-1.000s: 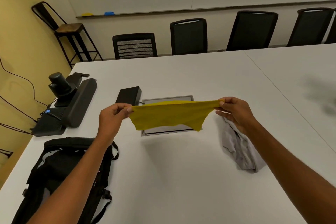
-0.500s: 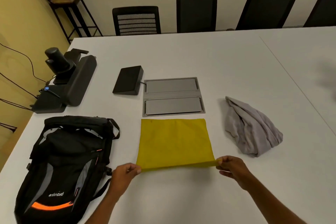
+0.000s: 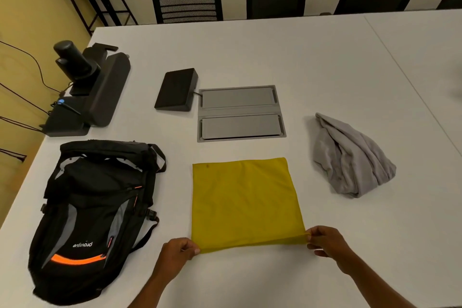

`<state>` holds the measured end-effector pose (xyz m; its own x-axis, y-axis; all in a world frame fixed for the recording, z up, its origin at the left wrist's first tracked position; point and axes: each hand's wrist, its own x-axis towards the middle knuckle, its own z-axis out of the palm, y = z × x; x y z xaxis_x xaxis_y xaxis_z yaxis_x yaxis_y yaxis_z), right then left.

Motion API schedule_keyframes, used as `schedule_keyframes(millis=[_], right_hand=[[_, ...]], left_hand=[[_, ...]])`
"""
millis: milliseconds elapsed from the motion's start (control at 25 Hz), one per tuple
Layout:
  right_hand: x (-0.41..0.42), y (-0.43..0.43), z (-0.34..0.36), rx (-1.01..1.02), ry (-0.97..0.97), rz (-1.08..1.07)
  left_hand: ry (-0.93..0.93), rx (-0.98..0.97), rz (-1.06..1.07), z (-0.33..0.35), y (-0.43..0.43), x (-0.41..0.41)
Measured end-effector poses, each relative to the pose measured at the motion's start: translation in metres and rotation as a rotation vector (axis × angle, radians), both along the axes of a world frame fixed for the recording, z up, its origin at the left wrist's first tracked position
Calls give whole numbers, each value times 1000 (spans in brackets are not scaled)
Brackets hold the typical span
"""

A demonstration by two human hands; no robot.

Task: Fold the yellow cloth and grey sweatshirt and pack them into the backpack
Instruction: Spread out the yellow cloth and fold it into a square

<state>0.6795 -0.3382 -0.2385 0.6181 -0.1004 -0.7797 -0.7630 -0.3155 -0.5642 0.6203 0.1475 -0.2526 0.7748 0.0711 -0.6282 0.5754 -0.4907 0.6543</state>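
The yellow cloth (image 3: 246,204) lies spread flat as a near-square on the white worktop (image 3: 275,57), straight in front of the person, with only its near edge raised slightly off the surface. The left hand (image 3: 177,254) pinches the near-left corner, at the cloth's 7 o'clock. The right hand (image 3: 325,241) pinches the near-right corner at 5 o'clock. On each, thumb and fingers are closed on the fabric. The step in hand looks like the first fold of the cloth. The next move probably calls for carrying both corners together toward 12 o'clock to meet the far corners. The edge would need to be kept taut and level so the halves line up before letting go and smoothing. At 2 o'clock from the cloth, well apart, the grey sweatshirt (image 3: 350,157) sits in a crumpled heap, not yet folded. At 9 o'clock, near the cloth, the backpack (image 3: 95,215) lies front face up. I cannot tell whether its main opening is unzipped. At 12 o'clock a grey hatch (image 3: 241,114) is set into the worktop.
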Motion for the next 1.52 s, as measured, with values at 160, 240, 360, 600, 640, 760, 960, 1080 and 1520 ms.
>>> schedule_keyframes(millis=[160, 240, 360, 600, 640, 760, 960, 1080, 1520], right_hand=[[2, 2, 0, -26, -63, 32], [10, 5, 4, -24, -105, 29], [29, 9, 11, -7, -166, 10], [79, 14, 24, 8, -309, -12], [89, 14, 26, 14, -325, -21], [120, 16, 29, 48, -366, -61], [175, 23, 26, 66, -398, -95], [207, 31, 9, 52, -402, -90], [254, 49, -73, -206, -339, -107]], left_hand=[[-58, 32, -6, -2, -4, 4], [-105, 52, 25, 1, -4, 13], [-169, 57, 50, 10, -3, 36], [-299, 27, 138, 35, -3, 95], [-308, 20, 151, 38, -2, 105], [-319, -3, 199, 43, 3, 134], [-339, -17, 274, 35, 9, 177], [-328, -25, 293, 20, 12, 202], [-303, -35, 413, -52, 15, 241]])
